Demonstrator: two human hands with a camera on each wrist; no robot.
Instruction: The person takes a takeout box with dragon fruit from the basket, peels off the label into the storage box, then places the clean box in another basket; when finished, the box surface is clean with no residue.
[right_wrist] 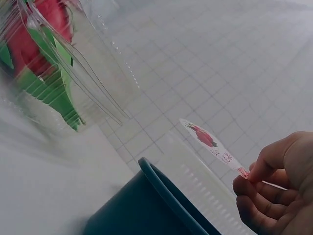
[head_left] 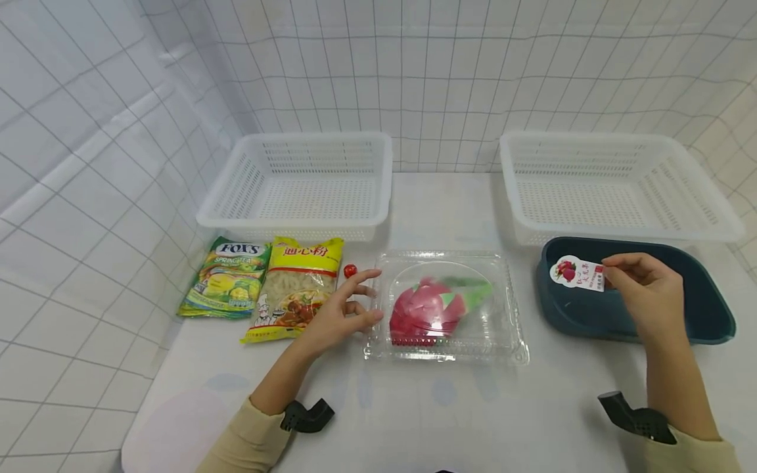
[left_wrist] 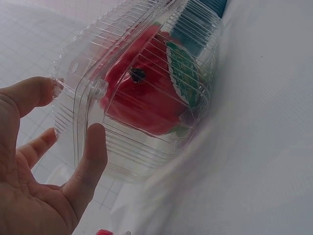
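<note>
In the middle of the table stands a clear plastic clamshell box (head_left: 503,309) with its lid down. Inside lies a pink dragon fruit (head_left: 427,305) with green leaf tips. My left hand (head_left: 349,309) is at the box's left side, fingers spread and fingertips right at its edge; in the left wrist view the thumb (left_wrist: 93,152) lies against the ribbed wall. My right hand (head_left: 650,289) pinches a white sticker label (head_left: 578,273) by its right end, between thumb and fingers. The label carries a dragon fruit picture and hangs over a dark teal basin (head_left: 568,322).
Two white perforated baskets (head_left: 378,197) (head_left: 680,233) stand at the back. Left of the box lie a green Fox's candy bag (head_left: 227,279) and a yellow pasta bag (head_left: 296,289). A small red ball-like item (head_left: 350,270) sits beside the left hand. Grid-patterned cloth (head_left: 443,85) hangs behind.
</note>
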